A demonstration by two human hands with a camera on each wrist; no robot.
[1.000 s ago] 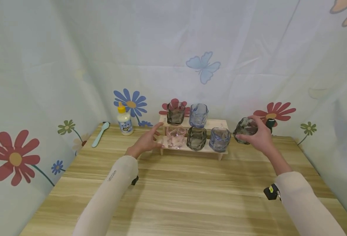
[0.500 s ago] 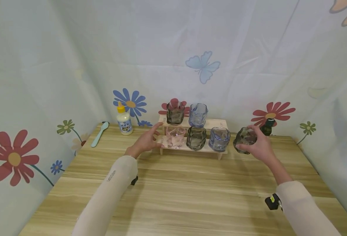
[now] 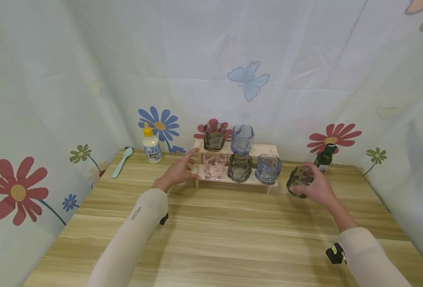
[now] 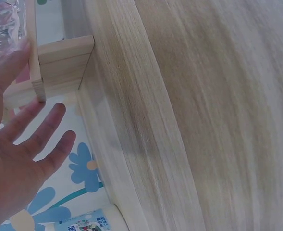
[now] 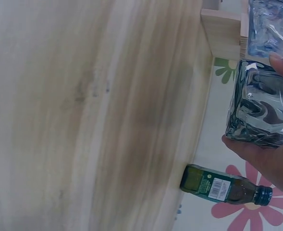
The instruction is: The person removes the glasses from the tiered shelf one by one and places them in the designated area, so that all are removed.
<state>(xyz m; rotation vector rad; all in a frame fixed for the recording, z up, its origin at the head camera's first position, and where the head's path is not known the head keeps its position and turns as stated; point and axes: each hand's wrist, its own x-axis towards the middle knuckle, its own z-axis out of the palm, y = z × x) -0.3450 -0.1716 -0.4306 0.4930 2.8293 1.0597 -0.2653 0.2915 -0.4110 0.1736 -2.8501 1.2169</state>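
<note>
Your right hand [image 3: 319, 188] grips a smoky glass [image 3: 299, 177], out past the wooden stand's [image 3: 265, 150] right end; your left hand [image 3: 175, 172], fingers spread, is at its left end, beside the pink glass [image 3: 214, 167].

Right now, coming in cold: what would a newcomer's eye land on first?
Probably the five tinted glasses on the two-tier wooden stand at mid-table: two above, three below. Next, the right hand gripping a sixth, smoky glass to the stand's right, with the left hand at its left end. Behind, a blue butterfly above the stand on the patterned backdrop.
</note>
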